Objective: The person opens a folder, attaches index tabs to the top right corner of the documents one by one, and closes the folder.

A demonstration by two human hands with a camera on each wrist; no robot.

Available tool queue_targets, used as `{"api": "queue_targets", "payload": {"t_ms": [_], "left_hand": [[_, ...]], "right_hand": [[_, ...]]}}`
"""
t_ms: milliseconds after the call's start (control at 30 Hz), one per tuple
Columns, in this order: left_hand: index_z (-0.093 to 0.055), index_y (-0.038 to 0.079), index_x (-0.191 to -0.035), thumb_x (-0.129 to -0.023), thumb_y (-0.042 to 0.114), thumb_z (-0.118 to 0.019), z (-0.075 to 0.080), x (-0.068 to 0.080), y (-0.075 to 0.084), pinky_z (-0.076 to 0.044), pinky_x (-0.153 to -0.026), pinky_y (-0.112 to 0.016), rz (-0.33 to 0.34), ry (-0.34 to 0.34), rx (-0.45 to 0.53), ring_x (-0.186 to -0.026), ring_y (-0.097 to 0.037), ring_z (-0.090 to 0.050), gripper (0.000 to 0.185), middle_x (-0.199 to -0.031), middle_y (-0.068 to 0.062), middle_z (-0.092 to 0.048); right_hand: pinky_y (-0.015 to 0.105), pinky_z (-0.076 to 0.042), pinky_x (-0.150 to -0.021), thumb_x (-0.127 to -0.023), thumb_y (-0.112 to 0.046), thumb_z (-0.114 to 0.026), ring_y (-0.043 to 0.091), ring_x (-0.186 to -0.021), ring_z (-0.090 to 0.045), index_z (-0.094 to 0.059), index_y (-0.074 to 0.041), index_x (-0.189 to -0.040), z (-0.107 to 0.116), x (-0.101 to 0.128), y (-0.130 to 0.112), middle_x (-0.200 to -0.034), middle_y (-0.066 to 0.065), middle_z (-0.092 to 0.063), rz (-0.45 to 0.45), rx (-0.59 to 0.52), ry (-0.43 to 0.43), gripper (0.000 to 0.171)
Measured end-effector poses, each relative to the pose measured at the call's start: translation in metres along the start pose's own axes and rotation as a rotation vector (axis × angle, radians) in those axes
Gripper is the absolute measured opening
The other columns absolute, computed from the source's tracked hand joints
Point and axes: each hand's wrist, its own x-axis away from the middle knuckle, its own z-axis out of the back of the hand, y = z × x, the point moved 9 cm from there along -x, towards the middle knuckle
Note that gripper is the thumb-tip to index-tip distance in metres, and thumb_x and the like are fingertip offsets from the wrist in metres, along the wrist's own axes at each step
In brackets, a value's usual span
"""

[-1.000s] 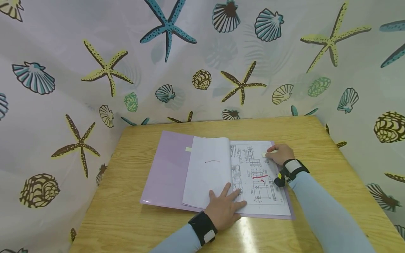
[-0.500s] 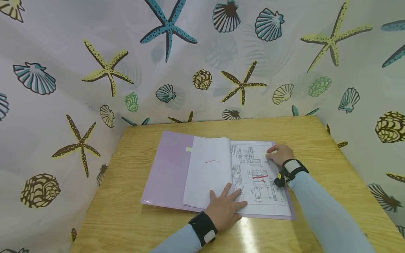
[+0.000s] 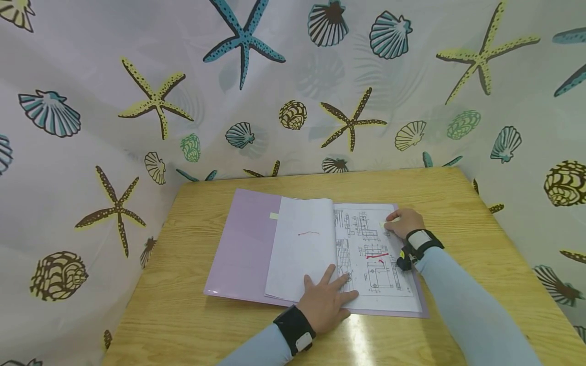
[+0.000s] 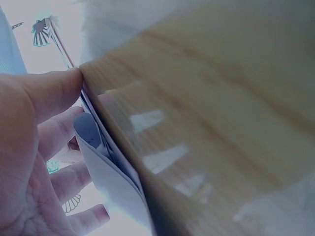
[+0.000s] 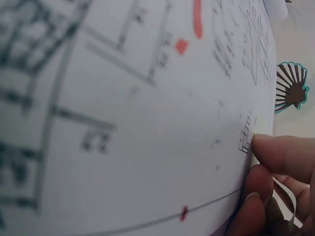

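A lilac folder (image 3: 242, 239) lies spread out on the wooden table, with white pages inside. Its right-hand page, a technical drawing (image 3: 357, 244), carries printed outlines and red marks. Fingers spread, my left hand (image 3: 322, 305) presses on the lower middle of the pages, near the fold. My right hand (image 3: 406, 223) is at the drawing's upper right edge, its thumb and fingers pinching a pale yellow sticky note (image 3: 382, 224). Most of that note is hidden by the fingers. In the right wrist view the fingertips (image 5: 263, 147) touch the page edge.
The left-hand page (image 3: 299, 239) is blank but for a thin red line. Another pale yellow sticky tab (image 3: 273, 216) shows at its left edge. The wooden table (image 3: 183, 315) extends around the folder, and a shell-patterned curtain (image 3: 274, 76) hangs behind and beside it.
My right hand and wrist have shifted very slightly at the page edge, and less of the sticky note shows. My left hand stays in place on the pages.
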Motion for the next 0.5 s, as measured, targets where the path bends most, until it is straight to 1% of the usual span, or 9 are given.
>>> {"api": "queue_targets", "payload": {"t_ms": [167,333,500], "left_hand": [[-0.051,0.046,-0.136,-0.089,0.054,-0.058,-0.0002,0.0000,0.0002,-0.037,-0.085,-0.074,-0.002,0.001,0.000,-0.143,-0.032,-0.021,0.047,-0.151,0.007,-0.037],[-0.051,0.046,-0.135,-0.090,0.054,-0.057,-0.0013,-0.0002,-0.0001,-0.036,-0.085,-0.075,-0.005,0.002,0.006,-0.143,-0.032,-0.021,0.047,-0.152,0.007,-0.037],[-0.050,0.046,-0.136,-0.090,0.054,-0.056,-0.0020,-0.0003,-0.0003,-0.035,-0.085,-0.075,-0.004,-0.009,0.014,-0.144,-0.032,-0.020,0.047,-0.152,0.006,-0.036]], "right_hand": [[0.029,-0.041,-0.056,-0.085,-0.021,-0.070,0.027,-0.077,-0.055,-0.071,-0.002,-0.100,-0.0007,-0.0004,-0.0010,-0.105,0.021,-0.064,-0.001,0.013,0.001,0.024],[0.032,-0.043,-0.059,-0.085,-0.022,-0.069,0.029,-0.079,-0.057,-0.069,-0.001,-0.100,-0.0018,-0.0009,-0.0001,-0.101,0.019,-0.065,-0.004,0.027,-0.012,0.026],[0.034,-0.042,-0.062,-0.088,-0.032,-0.066,0.030,-0.083,-0.054,-0.065,-0.002,-0.103,-0.0049,-0.0022,0.0047,-0.098,0.017,-0.062,-0.042,0.036,-0.028,0.034]]}}
